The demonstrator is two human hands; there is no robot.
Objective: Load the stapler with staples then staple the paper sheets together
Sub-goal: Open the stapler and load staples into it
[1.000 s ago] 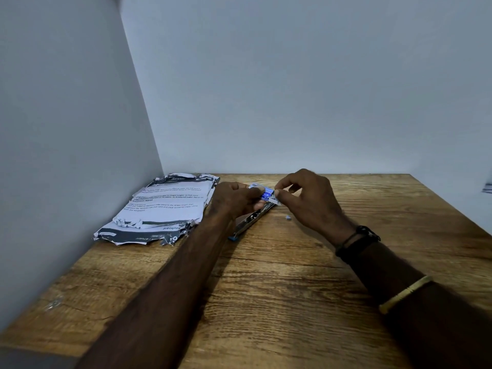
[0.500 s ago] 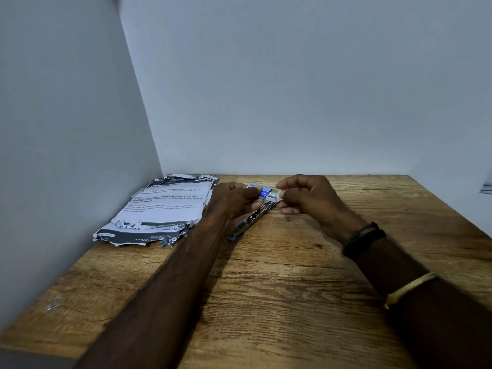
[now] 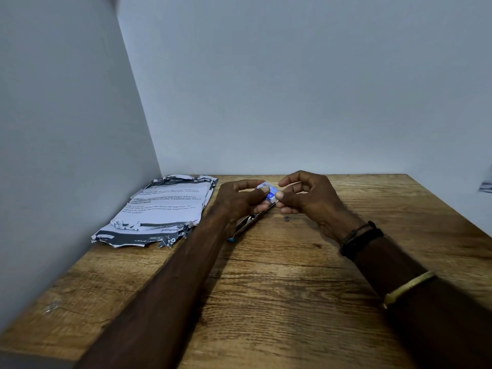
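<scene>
Wooden surface (image 3: 266,302) is bearing paper sheets (image 3: 165,209) and stapler (image 3: 251,219); left hand (image 3: 239,202) and right hand (image 3: 311,202) are pinching 1 staple box (image 3: 269,194), grips closed.

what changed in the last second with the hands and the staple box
The right hand barely shifted; its fingers, curled tight half a second ago, have loosened and the index now lifts above the staple box, whose end it still pinches. Unchanged: the left hand holds the box over the stapler; paper stack lies by the wall.
</scene>
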